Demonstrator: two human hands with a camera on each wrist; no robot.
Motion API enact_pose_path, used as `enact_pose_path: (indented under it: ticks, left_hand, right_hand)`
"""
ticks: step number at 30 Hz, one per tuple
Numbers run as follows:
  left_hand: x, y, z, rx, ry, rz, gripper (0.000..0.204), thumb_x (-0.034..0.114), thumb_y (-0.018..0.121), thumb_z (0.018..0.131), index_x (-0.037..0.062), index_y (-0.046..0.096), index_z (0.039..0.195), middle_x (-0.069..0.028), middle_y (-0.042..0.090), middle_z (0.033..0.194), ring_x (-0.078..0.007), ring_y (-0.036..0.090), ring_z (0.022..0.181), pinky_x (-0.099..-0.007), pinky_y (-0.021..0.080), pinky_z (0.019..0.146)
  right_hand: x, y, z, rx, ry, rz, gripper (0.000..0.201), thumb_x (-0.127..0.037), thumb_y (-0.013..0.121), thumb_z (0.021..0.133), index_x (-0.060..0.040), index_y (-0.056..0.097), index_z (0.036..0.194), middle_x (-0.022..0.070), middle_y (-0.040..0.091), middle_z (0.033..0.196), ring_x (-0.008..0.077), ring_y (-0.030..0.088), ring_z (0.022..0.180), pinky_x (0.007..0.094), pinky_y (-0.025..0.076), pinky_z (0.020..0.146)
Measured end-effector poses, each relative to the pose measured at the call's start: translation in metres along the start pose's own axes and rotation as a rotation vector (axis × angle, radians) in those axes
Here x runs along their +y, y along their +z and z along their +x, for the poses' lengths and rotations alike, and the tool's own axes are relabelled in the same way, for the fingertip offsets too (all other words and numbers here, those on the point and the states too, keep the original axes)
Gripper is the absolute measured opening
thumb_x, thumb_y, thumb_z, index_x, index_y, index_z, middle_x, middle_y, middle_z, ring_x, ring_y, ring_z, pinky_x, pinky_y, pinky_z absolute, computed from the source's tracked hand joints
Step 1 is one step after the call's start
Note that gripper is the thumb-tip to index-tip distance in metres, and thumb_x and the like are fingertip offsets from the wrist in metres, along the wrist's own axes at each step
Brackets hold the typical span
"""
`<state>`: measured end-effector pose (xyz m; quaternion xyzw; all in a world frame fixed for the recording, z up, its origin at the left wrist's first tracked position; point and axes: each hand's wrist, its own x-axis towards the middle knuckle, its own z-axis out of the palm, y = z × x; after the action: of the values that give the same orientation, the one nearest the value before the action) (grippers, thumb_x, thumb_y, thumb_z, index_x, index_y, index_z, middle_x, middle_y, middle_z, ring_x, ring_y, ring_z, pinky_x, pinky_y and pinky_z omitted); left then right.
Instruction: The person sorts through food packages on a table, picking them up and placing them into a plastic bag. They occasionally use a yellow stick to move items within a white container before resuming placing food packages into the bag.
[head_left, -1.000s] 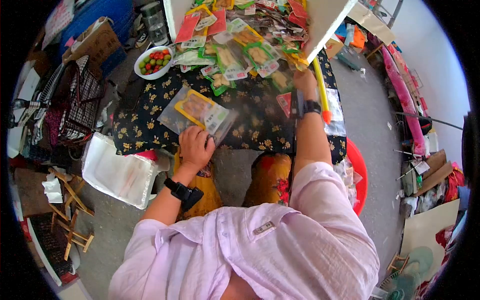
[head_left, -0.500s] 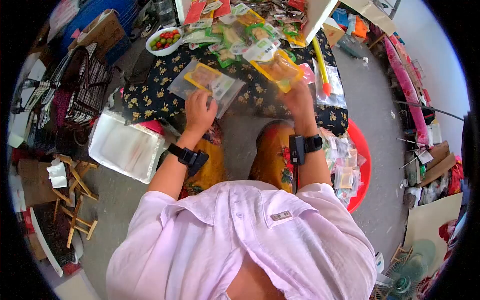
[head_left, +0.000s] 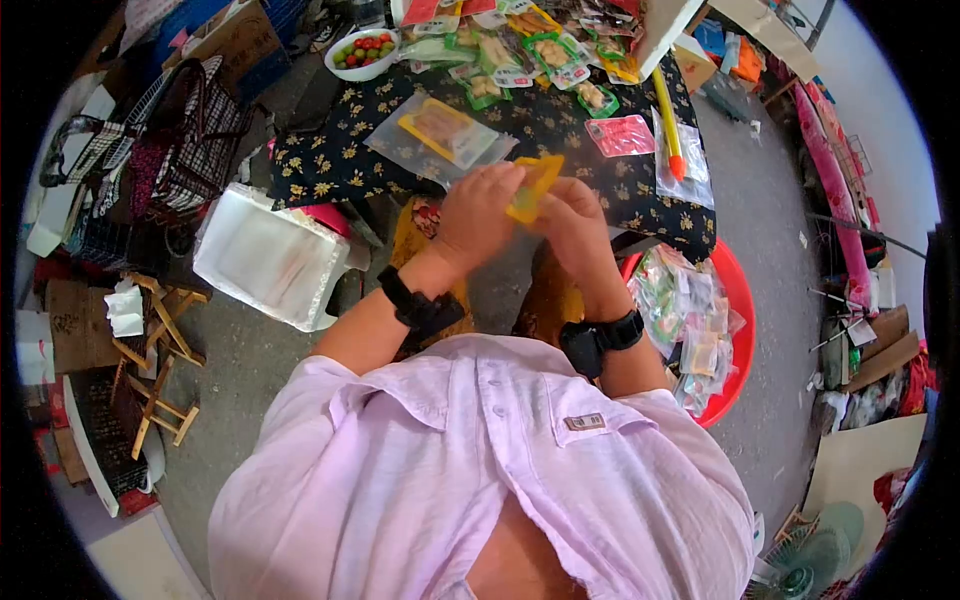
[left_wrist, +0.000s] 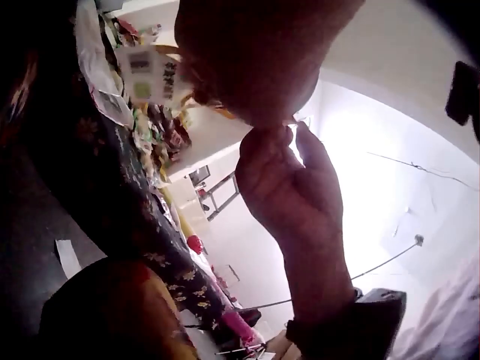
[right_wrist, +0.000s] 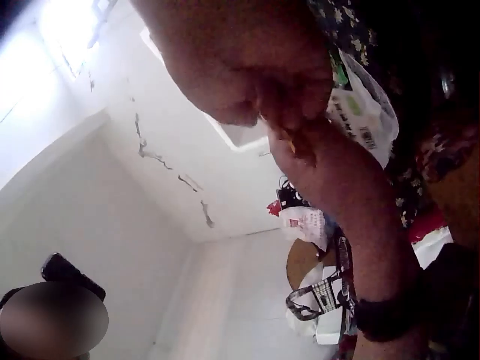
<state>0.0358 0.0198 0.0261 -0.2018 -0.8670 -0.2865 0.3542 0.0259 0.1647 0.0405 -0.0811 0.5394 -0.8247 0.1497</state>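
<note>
Left hand [head_left: 478,218] and right hand [head_left: 578,228] apparently pinch yellow-edged packet [head_left: 537,188] (blurred) by near edge of table [head_left: 640,205]; one loosened pinch could drop it floorward.

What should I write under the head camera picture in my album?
Left hand and right hand hold a yellow packet near flowery cloth.

Packets [head_left: 550,52] lie on the table [head_left: 330,160] between bowl [head_left: 364,73] and stick [head_left: 664,115].
</note>
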Motion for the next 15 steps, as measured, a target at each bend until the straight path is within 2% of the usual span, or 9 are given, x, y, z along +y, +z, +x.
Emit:
enact_pose_path:
  ticks: [2, 5, 6, 7, 8, 10, 11, 14, 15]
  left_hand:
    - [0.0, 0.002, -0.002, 0.014, -0.195, -0.126, 0.032, 0.01, 0.053, 0.071, 0.0047, 0.047, 0.101, -0.0103, 0.052, 0.088, -0.0288, 0.052, 0.083, -0.0337, 0.041, 0.074]
    - [0.006, -0.003, 0.005, 0.052, -0.861, -0.865, 0.022, 0.013, 0.048, 0.079, 0.0045, 0.049, 0.099, -0.0079, 0.054, 0.087, -0.0229, 0.054, 0.082, -0.03, 0.043, 0.071]
    - [0.004, 0.0, 0.004, 0.088, -0.934, -1.094, 0.021, 0.014, 0.047, 0.08, 0.0044, 0.049, 0.099, -0.0068, 0.054, 0.087, -0.0202, 0.053, 0.082, -0.0288, 0.043, 0.07]
    - [-0.001, 0.007, 0.001, 0.127, -1.002, -1.324, 0.021, 0.014, 0.046, 0.081, 0.0042, 0.049, 0.098, -0.0057, 0.054, 0.088, -0.0176, 0.053, 0.082, -0.0276, 0.043, 0.069]
    - [-0.005, 0.013, -0.003, 0.166, -1.065, -1.555, 0.02, 0.015, 0.045, 0.081, 0.0041, 0.049, 0.098, -0.0045, 0.054, 0.088, -0.015, 0.053, 0.082, -0.0263, 0.043, 0.068]
    - [-0.007, 0.024, -0.011, 0.049, -1.086, -1.671, 0.022, 0.013, 0.046, 0.08, 0.0036, 0.047, 0.1, -0.0051, 0.053, 0.09, -0.0147, 0.053, 0.081, -0.0268, 0.044, 0.066]
    - [-0.008, 0.029, -0.015, -0.012, -1.094, -1.729, 0.023, 0.013, 0.047, 0.08, 0.0033, 0.046, 0.101, -0.0053, 0.053, 0.091, -0.0146, 0.053, 0.081, -0.0271, 0.044, 0.066]
    - [-0.004, 0.028, -0.012, -0.108, -1.05, -1.757, 0.029, 0.015, 0.048, 0.081, 0.0076, 0.042, 0.108, -0.0045, 0.051, 0.098, -0.0166, 0.052, 0.085, -0.0309, 0.044, 0.074]
    - [-0.005, 0.026, -0.011, -0.136, -1.055, -1.549, 0.029, 0.016, 0.049, 0.081, 0.0071, 0.043, 0.107, -0.0051, 0.05, 0.097, -0.0166, 0.051, 0.083, -0.0307, 0.044, 0.072]
  right_hand:
    - [-0.002, -0.005, -0.005, 0.087, -0.049, -0.028, 0.019, -0.01, 0.051, 0.078, -0.0036, 0.048, 0.095, 0.0038, 0.053, 0.086, 0.0127, 0.052, 0.075, 0.0254, 0.043, 0.064]
    - [0.015, -0.03, -0.001, 0.306, -0.032, -0.055, 0.025, -0.014, 0.052, 0.078, -0.0045, 0.045, 0.1, 0.0036, 0.052, 0.09, 0.0126, 0.052, 0.077, 0.0264, 0.042, 0.064]
    - [0.02, -0.035, 0.0, 0.394, -0.01, -0.063, 0.027, -0.015, 0.053, 0.078, -0.0046, 0.044, 0.102, 0.0036, 0.051, 0.092, 0.0126, 0.052, 0.078, 0.0268, 0.042, 0.064]
    - [0.025, -0.041, -0.002, 0.366, 0.097, -0.083, 0.03, -0.015, 0.052, 0.078, -0.0049, 0.042, 0.104, 0.0044, 0.05, 0.096, 0.015, 0.052, 0.082, 0.0318, 0.043, 0.068]
    - [0.03, -0.043, -0.004, 0.23, 0.161, 0.102, 0.029, -0.014, 0.051, 0.078, -0.0049, 0.043, 0.104, 0.0048, 0.051, 0.096, 0.016, 0.052, 0.083, 0.0331, 0.044, 0.069]
    - [0.038, -0.041, -0.012, -0.044, 0.284, 0.472, 0.027, -0.012, 0.049, 0.079, -0.0049, 0.043, 0.103, 0.0055, 0.052, 0.095, 0.0179, 0.053, 0.084, 0.0358, 0.045, 0.071]
    - [0.043, -0.043, -0.014, -0.051, 0.269, 0.475, 0.025, -0.01, 0.047, 0.079, -0.0047, 0.043, 0.103, 0.0072, 0.053, 0.094, 0.0203, 0.054, 0.084, 0.038, 0.045, 0.073]
    - [0.048, -0.042, -0.012, 0.062, 0.149, 0.365, 0.022, -0.008, 0.047, 0.078, -0.0046, 0.045, 0.099, 0.0078, 0.053, 0.091, 0.0203, 0.055, 0.08, 0.0359, 0.046, 0.068]
    - [0.048, -0.046, -0.01, 0.096, 0.13, 0.359, 0.02, -0.007, 0.047, 0.078, -0.0046, 0.045, 0.098, 0.0077, 0.053, 0.09, 0.02, 0.055, 0.078, 0.0354, 0.047, 0.068]
